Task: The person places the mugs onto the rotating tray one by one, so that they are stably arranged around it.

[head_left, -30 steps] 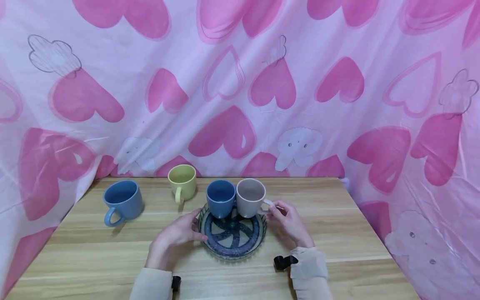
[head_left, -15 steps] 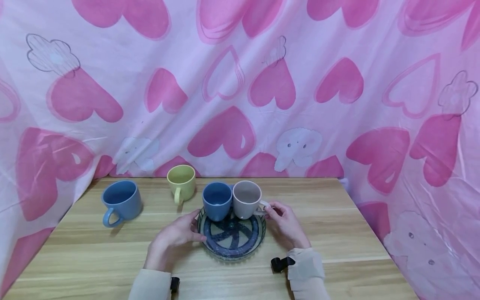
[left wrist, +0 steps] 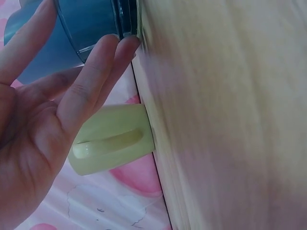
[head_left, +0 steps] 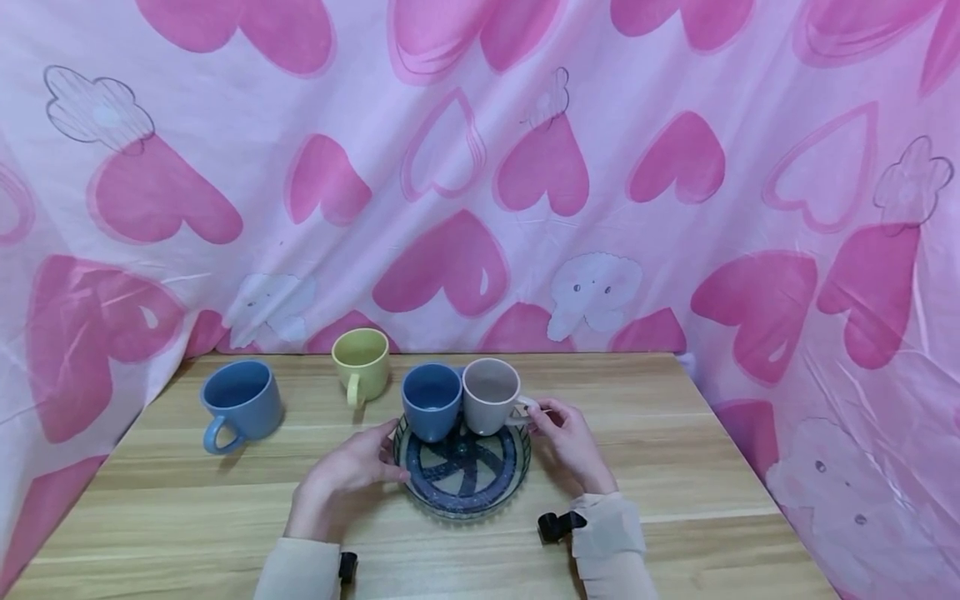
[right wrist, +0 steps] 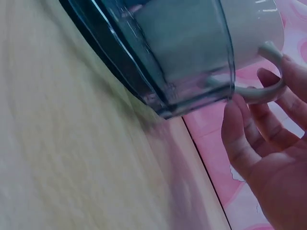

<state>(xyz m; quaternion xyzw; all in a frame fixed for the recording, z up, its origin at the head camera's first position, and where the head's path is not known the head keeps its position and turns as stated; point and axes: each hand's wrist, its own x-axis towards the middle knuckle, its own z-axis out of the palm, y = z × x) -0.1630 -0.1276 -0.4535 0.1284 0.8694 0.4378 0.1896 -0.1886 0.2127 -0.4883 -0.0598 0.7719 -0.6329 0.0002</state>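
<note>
Left hand [head_left: 347,467]: held with its fingers straight and the thumb spread away from them; the left side of the glass dish [head_left: 462,500] is framed between fingers and thumb, and whether the wall is firmly pressed cannot be told.
Right hand [head_left: 572,442]: the handle of the pinkish-grey mug [head_left: 491,396] is pinched between thumb and fingers, just beyond the dish's right rim.
Dish: set on the wooden table [head_left: 225,517], about midway between the left and right edges; a dark blue pinwheel pattern is seen in its floor.
Pinkish-grey mug: held upright within the far right part of the dish, its handle reaching out over the rim; whether its base is borne by the floor cannot be told.
Blue mug in the dish [head_left: 432,404]: placed upright at the far rim, just left of the pinkish-grey one.
Yellow mug [head_left: 362,365]: stood near the table's far edge, left of the dish, its handle turned toward the near edge.
Wide blue mug [head_left: 251,404]: stood near the table's far left corner, well apart from the dish.
Backdrop: a pink cloth [head_left: 442,258] printed with hearts is hung behind the far edge.
</note>
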